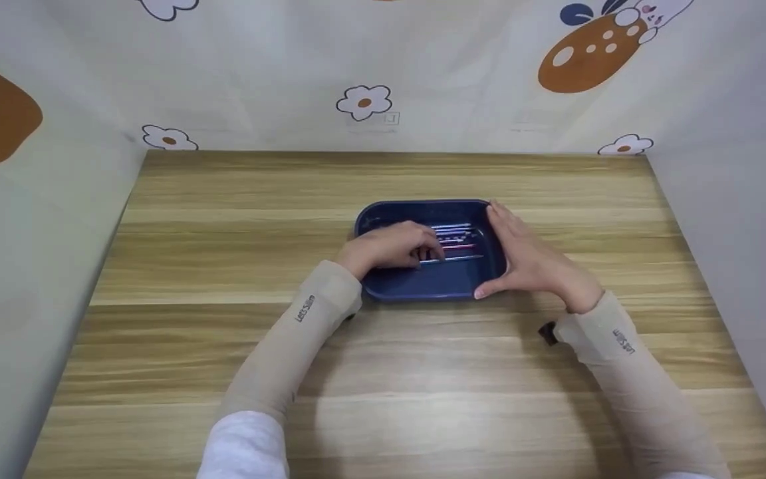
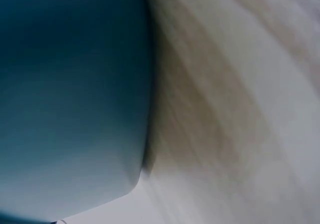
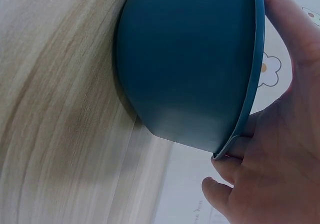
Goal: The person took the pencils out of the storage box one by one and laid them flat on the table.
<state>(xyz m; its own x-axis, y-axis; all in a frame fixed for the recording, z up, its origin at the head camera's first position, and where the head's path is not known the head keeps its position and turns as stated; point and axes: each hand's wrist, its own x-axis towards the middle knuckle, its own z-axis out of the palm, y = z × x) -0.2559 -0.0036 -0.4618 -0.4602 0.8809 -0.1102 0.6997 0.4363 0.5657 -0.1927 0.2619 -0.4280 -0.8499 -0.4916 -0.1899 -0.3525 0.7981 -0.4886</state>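
Observation:
A dark blue rectangular tub [image 1: 423, 287] with rounded corners stands on the table. Inside it lie several slim pencils [image 1: 465, 247], roughly side by side, one red and one with a black and white pattern. My left hand [image 1: 399, 243] reaches in over the tub's left end, its bent fingers and thumb at the nearest pale pencil [image 1: 461, 258]; the palm covers the pencils' left ends. At the right end, my right hand [image 1: 530, 259] holds the tub, thumb at the front corner and fingers at the back corner. In the right wrist view its fingers lap over the rim [image 3: 258, 59].
The wood-grain table [image 1: 223, 266] extends around the tub on every side. Pale curtain walls [image 1: 256, 80] with flower and orange fruit-like prints enclose it at the back, left and right. In the left wrist view the tub's outer wall [image 2: 70, 94] fills the left side.

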